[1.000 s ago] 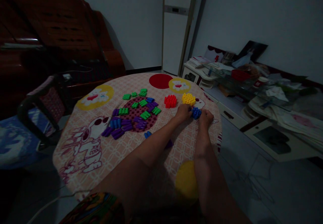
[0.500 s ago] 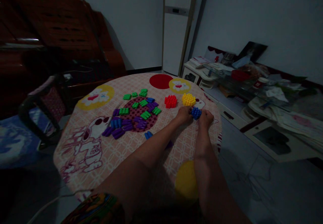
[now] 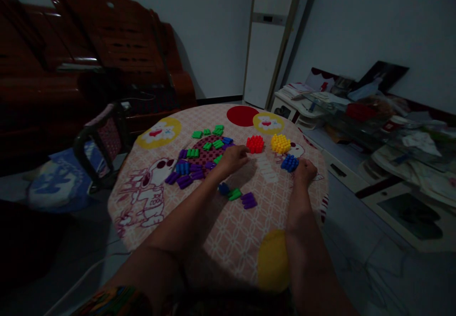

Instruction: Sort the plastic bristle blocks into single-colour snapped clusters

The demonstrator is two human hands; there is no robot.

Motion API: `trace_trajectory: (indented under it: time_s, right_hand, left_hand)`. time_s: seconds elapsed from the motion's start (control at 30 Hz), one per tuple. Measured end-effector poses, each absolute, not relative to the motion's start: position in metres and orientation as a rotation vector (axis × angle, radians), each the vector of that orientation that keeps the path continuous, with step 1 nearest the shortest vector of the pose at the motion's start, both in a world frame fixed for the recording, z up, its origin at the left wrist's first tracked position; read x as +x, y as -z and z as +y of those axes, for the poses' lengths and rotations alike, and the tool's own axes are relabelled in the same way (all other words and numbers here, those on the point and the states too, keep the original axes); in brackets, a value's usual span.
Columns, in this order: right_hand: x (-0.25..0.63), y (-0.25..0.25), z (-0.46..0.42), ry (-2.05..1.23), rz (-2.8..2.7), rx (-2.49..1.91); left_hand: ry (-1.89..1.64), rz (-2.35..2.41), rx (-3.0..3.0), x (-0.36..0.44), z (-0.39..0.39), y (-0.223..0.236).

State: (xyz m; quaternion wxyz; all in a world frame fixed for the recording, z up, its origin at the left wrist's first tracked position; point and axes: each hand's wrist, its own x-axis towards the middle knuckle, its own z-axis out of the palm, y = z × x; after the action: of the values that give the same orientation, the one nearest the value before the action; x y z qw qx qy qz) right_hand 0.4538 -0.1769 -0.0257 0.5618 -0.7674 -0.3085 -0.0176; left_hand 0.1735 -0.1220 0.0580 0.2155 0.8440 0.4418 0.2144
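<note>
My right hand point(image 3: 306, 170) is closed on a cluster of blue knobbed building blocks point(image 3: 289, 163) at the right side of the round table. My left hand point(image 3: 233, 160) hovers over the middle, fingers loosely bent and apart, with nothing visible in them. Just beyond its fingertips sits a red block cluster point(image 3: 255, 144); a yellow block cluster point(image 3: 280, 143) stands to the right of that. Loose green blocks point(image 3: 193, 153) and purple blocks point(image 3: 184, 181) lie left of my left hand, some hidden behind it. Nearer me are a blue block point(image 3: 223, 189), a green block point(image 3: 234, 194) and a purple block point(image 3: 249, 200).
A patterned cloth point(image 3: 221, 240) covers the table. A chair point(image 3: 103, 140) stands at its left, with a wooden sofa point(image 3: 117, 45) behind. On the right, a low cabinet point(image 3: 356, 173) carries papers and bags. A tall white appliance point(image 3: 265, 54) stands at the back.
My left hand has let go of the blue cluster and moved left, toward the loose blocks. My right hand keeps the cluster. The view has swung left, shifting everything rightward.
</note>
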Motion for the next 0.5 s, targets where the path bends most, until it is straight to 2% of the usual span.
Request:
trace_trajectory:
  time_s: [0.13, 0.3, 0.4, 0.5]
  right_hand:
    - [0.453, 0.025, -0.178, 0.035, -0.715, -1.831]
    - [0.452, 0.023, -0.177, 0.025, -0.710, -1.819]
    - [0.451, 0.022, -0.176, 0.013, -0.699, -1.827]
    - [0.451, 0.022, -0.177, 0.012, -0.700, -1.821]
  left_hand:
    - [-0.541, 1.615, 2.369, 0.101, -0.121, -0.062]
    - [-0.228, 2.137, 2.203, 0.017, -0.125, -0.049]
    - [-0.109, 2.170, 2.121, -0.007, -0.130, -0.038]
    - [-0.169, 2.168, 2.115, -0.009, -0.134, -0.032]
